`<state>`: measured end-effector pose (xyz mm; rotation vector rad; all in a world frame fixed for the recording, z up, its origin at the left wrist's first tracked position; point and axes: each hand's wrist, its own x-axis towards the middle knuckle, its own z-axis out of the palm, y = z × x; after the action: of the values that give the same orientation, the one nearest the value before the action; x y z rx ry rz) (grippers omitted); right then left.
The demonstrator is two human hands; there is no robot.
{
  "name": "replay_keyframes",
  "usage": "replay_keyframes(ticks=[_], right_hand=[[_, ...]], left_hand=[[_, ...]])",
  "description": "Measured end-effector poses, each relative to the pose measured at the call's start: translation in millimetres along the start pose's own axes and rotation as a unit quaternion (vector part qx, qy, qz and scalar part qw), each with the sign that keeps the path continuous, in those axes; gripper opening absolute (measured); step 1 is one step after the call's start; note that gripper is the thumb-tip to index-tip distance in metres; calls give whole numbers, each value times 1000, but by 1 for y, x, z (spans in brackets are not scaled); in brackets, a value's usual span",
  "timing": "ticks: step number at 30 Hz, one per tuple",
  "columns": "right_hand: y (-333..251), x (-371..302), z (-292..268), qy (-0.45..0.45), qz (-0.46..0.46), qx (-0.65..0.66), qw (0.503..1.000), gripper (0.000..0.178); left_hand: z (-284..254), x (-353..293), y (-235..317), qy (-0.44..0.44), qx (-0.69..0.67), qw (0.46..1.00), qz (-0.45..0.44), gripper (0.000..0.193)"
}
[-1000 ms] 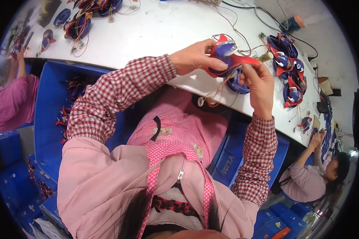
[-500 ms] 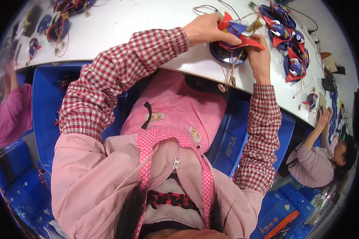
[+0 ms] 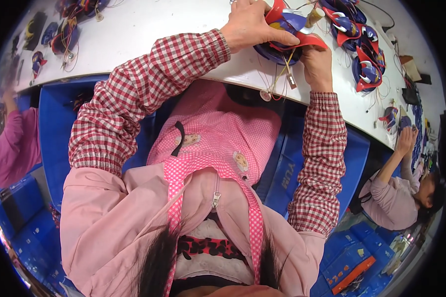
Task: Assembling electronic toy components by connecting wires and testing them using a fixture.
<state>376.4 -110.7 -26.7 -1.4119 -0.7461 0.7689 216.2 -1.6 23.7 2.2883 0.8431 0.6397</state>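
Observation:
A red and blue plastic toy part (image 3: 293, 21) with a tan peg-like piece (image 3: 314, 18) is between my hands near the table's front edge. My left hand (image 3: 250, 25) grips it from the left, thumb across its red rim. My right hand (image 3: 316, 65) is closed at its right underside, the fingertips hidden beneath a red flap. Below it shows a dark blue round shell (image 3: 277, 53); whether the two are joined I cannot tell. Thin wires with a small round disc (image 3: 265, 95) hang from it past the table edge.
Several similar toy assemblies (image 3: 367, 74) with wires lie right of my hands on the white table (image 3: 158, 29). More wired parts (image 3: 66, 38) sit far left. Blue bins (image 3: 59, 119) stand below. Co-workers (image 3: 389, 198) sit at both sides, the right one handling a dark blue part.
My hands and the toy part sit slightly farther up and left in the picture. The hanging wires and disc have swung left. The right co-worker's hands now show a dark blue part.

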Motion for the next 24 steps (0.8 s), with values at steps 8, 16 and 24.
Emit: replay_keyframes(ticks=[8,16,24], right_hand=[[-4,-8,3,-64,-29,125,990,16],[-13,-18,14,-59,16,115,991,20],[-41,-57,24,19,21,-21,999,43]], left_hand=[[-13,-10,8,-101,-411,904,-56,71],[-27,-16,10,-119,-463,875,-77,67],[-32,-12,-1,-85,-459,879,-96,65]])
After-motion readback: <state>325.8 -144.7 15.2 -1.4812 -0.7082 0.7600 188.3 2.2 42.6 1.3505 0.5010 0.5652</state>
